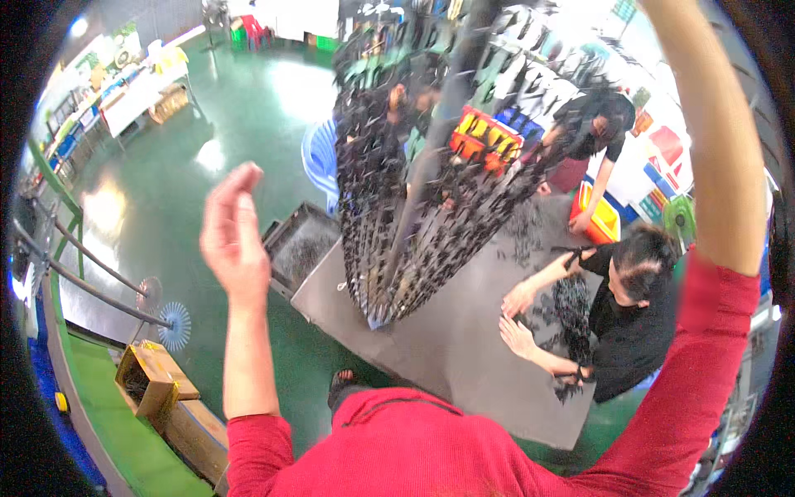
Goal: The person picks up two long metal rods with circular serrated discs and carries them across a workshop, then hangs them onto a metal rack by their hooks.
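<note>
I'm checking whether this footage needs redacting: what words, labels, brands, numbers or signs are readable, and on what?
None can be read.
Hanging black pieces: blurred; no text discernible.
Cardboard box, lower left: no legible lettering.
Green sheet, upper right: any marks are too small to read.

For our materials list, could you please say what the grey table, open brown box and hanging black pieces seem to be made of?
Grey table: perhaps laminate or painted metal; its surface looks smooth and dull. Open brown box: likely matt cardboard, judging by its folded flaps. Hanging black pieces: possibly plastic or rubber; blur leaves both material and finish open.
</note>
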Motion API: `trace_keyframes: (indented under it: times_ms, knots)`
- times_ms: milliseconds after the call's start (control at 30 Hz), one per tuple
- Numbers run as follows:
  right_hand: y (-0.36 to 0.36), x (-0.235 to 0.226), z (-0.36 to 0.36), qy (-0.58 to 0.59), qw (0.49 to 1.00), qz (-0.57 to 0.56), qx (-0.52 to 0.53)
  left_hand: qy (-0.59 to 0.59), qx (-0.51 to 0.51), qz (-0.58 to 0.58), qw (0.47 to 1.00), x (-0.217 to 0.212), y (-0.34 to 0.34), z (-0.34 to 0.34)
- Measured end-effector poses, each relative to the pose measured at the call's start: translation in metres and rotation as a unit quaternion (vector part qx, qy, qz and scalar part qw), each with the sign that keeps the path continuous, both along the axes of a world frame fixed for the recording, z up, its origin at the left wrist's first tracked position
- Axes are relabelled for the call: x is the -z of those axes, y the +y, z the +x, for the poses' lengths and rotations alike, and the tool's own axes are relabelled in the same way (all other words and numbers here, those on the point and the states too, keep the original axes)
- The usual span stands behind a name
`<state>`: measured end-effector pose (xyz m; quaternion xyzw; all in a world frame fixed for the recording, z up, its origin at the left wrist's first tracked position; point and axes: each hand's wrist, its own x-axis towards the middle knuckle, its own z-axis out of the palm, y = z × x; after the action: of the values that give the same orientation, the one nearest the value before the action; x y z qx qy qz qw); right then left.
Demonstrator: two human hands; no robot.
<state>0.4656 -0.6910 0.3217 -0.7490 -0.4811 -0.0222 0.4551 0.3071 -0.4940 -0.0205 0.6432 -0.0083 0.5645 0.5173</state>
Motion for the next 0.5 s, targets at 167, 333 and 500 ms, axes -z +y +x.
trace_keyframes:
  times_ms: [167,333,500]
  knots:
    - [0.01,0.006,0.004,0.037,0.998,-0.027,0.038,-0.123,-0.108,0.386,0.908,-0.146,-0.049,-0.037]
    - [-0.001,-0.014,0.021,-0.032,0.991,-0.029,-0.124,-0.025,-0.107,0.559,0.822,-0.238,-0.123,-0.024]
    - [-0.012,-0.012,0.008,-0.037,0.995,-0.013,-0.095,0.176,-0.017,0.621,0.763,-0.265,-0.155,0.001]
